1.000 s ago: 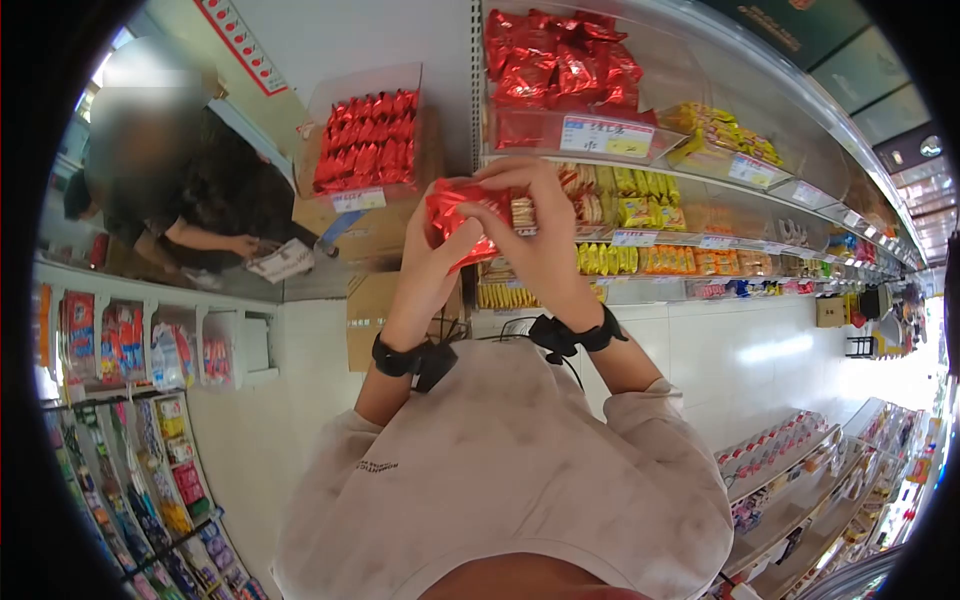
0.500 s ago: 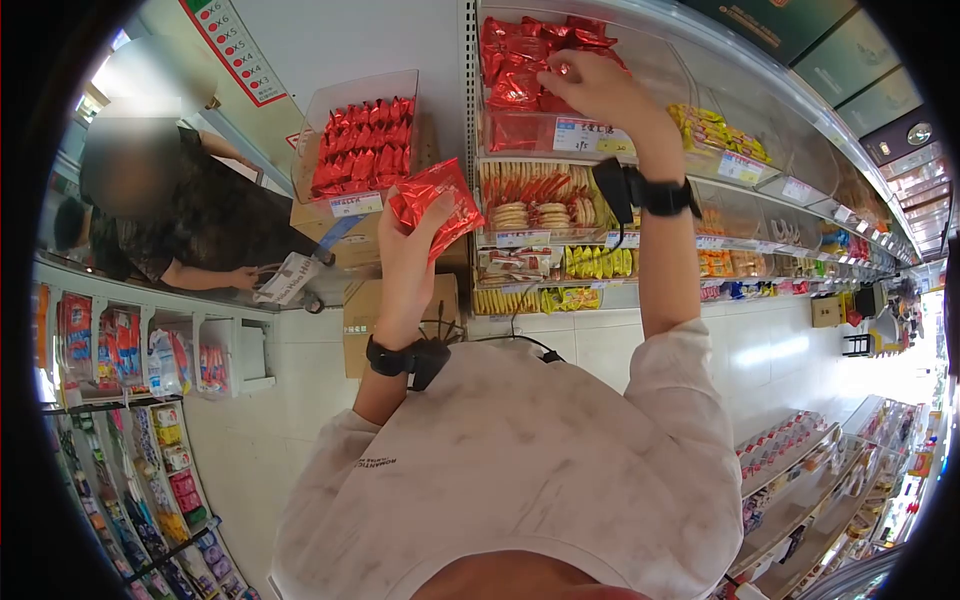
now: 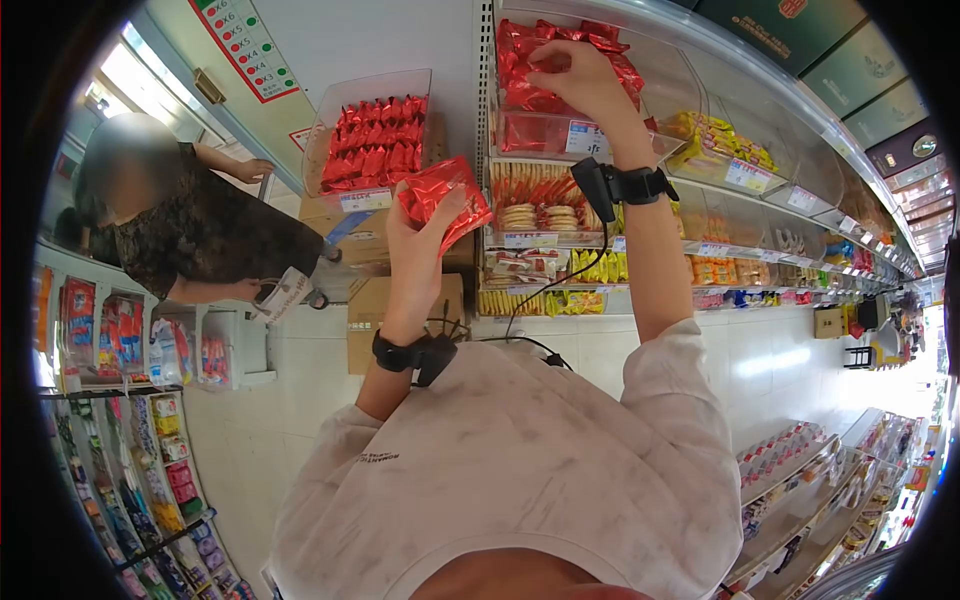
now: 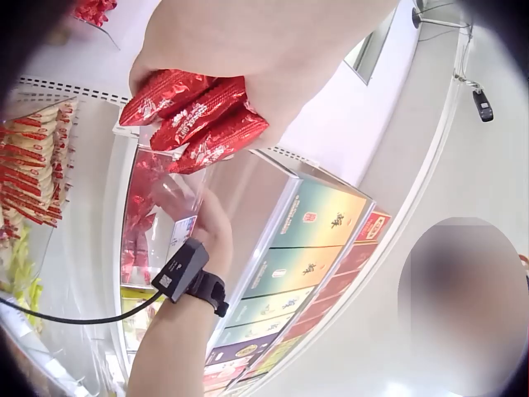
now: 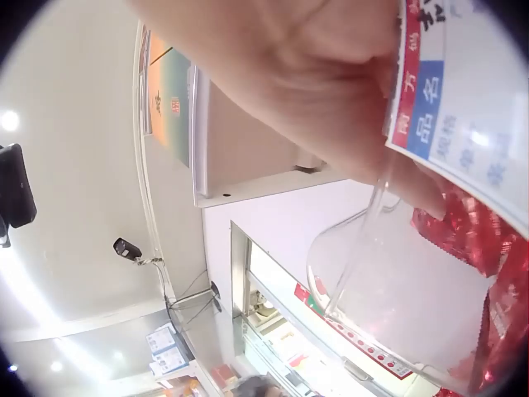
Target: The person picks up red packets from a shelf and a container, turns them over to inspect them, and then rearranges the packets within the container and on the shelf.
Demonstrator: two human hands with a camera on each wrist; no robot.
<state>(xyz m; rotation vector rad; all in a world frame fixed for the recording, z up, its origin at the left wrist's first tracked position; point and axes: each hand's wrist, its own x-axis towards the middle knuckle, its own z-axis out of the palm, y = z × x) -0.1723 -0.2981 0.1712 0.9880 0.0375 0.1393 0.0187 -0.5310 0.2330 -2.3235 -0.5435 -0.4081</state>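
Note:
My left hand (image 3: 412,262) grips a bunch of shiny red snack packets (image 3: 450,203) in front of the shelves. In the left wrist view three of those packets (image 4: 202,124) show side by side below the hand. My right hand (image 3: 588,82) reaches over the front of a clear bin (image 3: 540,134) on the top shelf, its fingers bent among loose red packets (image 3: 518,62). From the right wrist, the fingers dip behind the bin's price label (image 5: 471,116) towards red packets (image 5: 463,227). I cannot tell whether they hold one.
Left of the shelf, another clear box holds rows of red packets (image 3: 375,150) on cardboard cartons. Lower shelves carry wrapped biscuits (image 3: 520,215) and yellow packets (image 3: 590,265). Another person (image 3: 215,220) stands at the left with a bag (image 3: 285,293). A black cable (image 3: 560,278) hangs from my right wrist.
My right hand has left the red packets in my left hand and gone up into the top bin, where it shifts among the packets. My left hand keeps its packets.

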